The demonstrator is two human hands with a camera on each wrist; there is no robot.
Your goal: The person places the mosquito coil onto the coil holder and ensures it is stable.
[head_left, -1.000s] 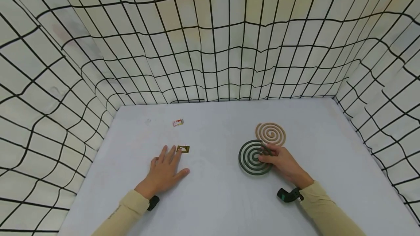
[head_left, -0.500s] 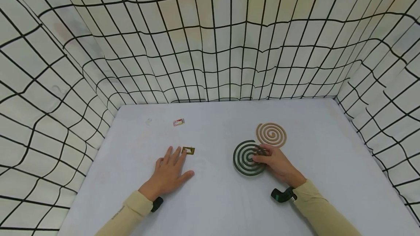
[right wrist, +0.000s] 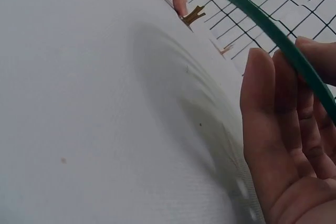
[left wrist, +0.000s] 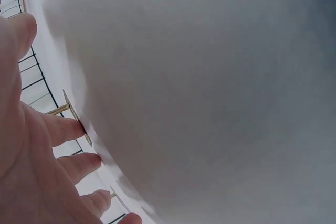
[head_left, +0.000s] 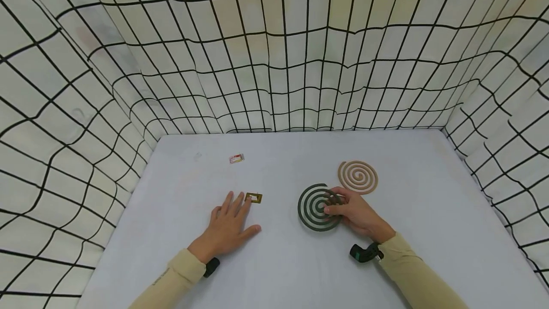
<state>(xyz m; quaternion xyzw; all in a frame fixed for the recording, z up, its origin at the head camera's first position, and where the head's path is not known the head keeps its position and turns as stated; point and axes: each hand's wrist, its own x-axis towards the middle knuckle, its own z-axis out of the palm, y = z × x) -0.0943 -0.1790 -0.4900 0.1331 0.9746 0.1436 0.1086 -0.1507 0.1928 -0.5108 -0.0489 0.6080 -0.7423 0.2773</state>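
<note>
In the head view my right hand (head_left: 360, 216) pinches a dark green mosquito coil (head_left: 300, 208) between thumb and fingers. The coil is held above the table; in the right wrist view the green coil (right wrist: 268, 23) appears edge-on, its shadow on the white surface. My left hand (head_left: 227, 228) lies palm down with fingers spread, a fingertip on a small gold metal coil stand (head_left: 257, 199). A raised prong sticks up from that stand (right wrist: 194, 16), seen from the right wrist. The left wrist view shows straight fingers (left wrist: 65, 129) touching its thin plate.
A tan mosquito coil (head_left: 358, 187) lies flat just behind my right hand. Farther back on the left is a small red-and-white printed metal piece (head_left: 237, 158). The white table (head_left: 279, 271) is enclosed by white walls with black netting (head_left: 296, 66).
My left hand has slid the gold stand to the right. My right hand has carried the green coil to the left, so the two are closer, and the tan coil is less covered.
</note>
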